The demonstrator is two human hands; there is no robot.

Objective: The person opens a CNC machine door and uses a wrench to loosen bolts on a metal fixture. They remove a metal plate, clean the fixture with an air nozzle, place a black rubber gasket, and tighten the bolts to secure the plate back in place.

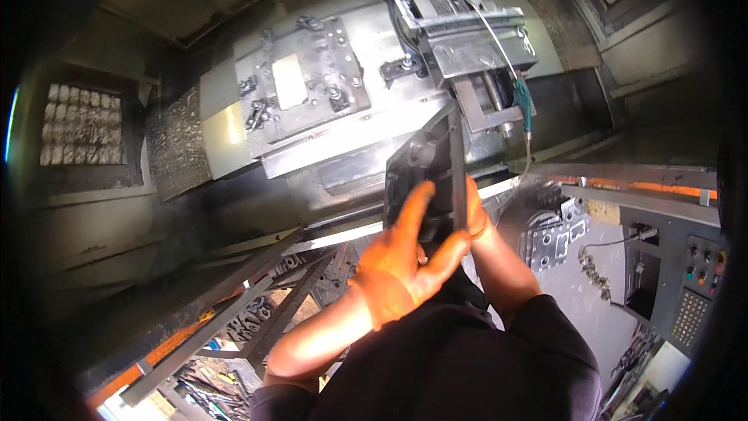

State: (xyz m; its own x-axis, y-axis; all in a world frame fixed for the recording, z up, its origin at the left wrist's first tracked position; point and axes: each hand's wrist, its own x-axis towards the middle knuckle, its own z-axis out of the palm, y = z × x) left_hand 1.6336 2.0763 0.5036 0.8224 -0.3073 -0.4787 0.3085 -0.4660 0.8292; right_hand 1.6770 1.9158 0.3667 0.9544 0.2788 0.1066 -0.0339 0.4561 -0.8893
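Observation:
A dark rectangular metal block [422, 155] is held up, tilted, in front of my body. My left hand [400, 257], in an orange glove, lies against its near face and lower edge with the fingers spread. Behind its right side, my right hand [475, 210], also gloved in orange, grips the block; most of its fingers are hidden. Beyond the block, a machine vise [479, 49] is on the machine table [385, 41]. An air blow gun [522, 99] with a green body and a long thin nozzle rests on the vise.
A drilled fixture plate [318, 70] with clamps sits at the left of the machine table. The machine's front sill [345, 237] runs between me and the table. On the right are a control panel [698, 280] and a flat machined plate [546, 245]. Hand tools [216, 392] lie at lower left.

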